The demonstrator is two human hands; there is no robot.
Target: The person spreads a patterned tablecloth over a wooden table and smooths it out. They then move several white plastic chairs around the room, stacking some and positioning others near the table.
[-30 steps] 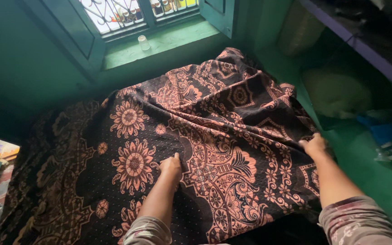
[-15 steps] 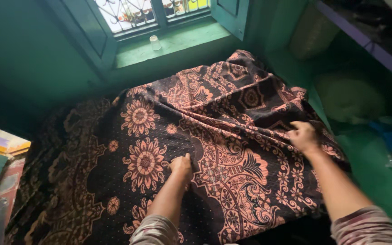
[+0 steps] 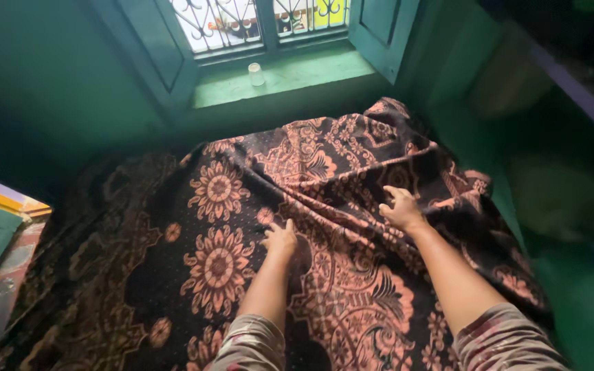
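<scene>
Cloth: dark patterned bedspread (image 3: 242,275) with salmon flower medallions and paisley borders, spread over a low bed under the window; flat on the left, bunched into ridges at the far right.
Left hand: my left hand (image 3: 280,239) lies palm down near the middle of the bedspread, fingers together and flat, thumb out; it presses and pinches nothing.
Right hand: my right hand (image 3: 400,209) rests on a raised fold to the right and slightly farther off, fingers loosely curled over the ridge; whether they pinch the cloth I cannot tell from this angle.
Step in hand: smoothing, as I judge it; one hand anchors the flat part while the other works the creases.
Next move calls for: an outward sweep toward the far right corner, with the anchor hand kept down so the flat area does not drag.
Cloth condition: thick, textured weave; it looks heavy enough to hold its folds until pushed.
Surroundings: green window sill (image 3: 290,72) at the far side, with a small clear cup (image 3: 256,73) standing on it; barred window above; green walls; a coloured box edge (image 3: 1,199) at the left.
</scene>
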